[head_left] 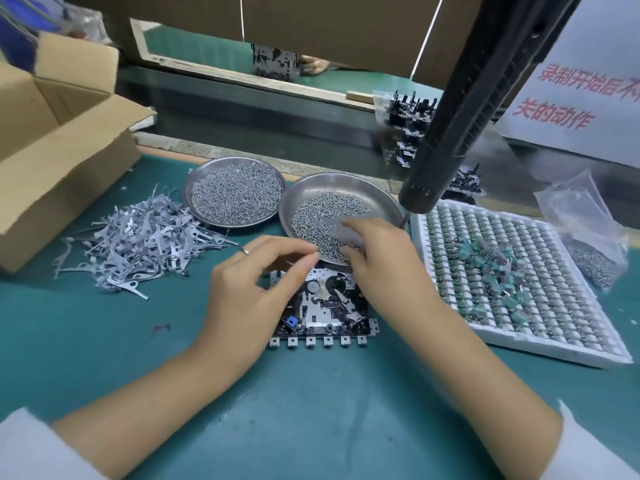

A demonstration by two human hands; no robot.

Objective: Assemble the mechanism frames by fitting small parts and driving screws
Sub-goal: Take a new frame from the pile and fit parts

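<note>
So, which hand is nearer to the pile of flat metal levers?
Left. The left hand hovers over the frame, just right of the lever pile. The right hand is farther right, fingers in the near screw dish.

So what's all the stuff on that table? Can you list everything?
Mechanism frame: one, black and silver, centre, under the hands.
Screw dishes: two, silver; fuller one behind, tilted one at the right hand.
Metal levers: a heap, grey, left.
Cardboard box: one, brown, far left, open.
Parts tray: one, white, right, with green pieces.
Plastic bag: one, clear, far right.
Electric screwdriver: one, black, hanging upper right.
Finished frames: a stack, black, behind.
Left hand: fingers pinched over the frame.
Right hand: fingers in the tilted dish.
</note>
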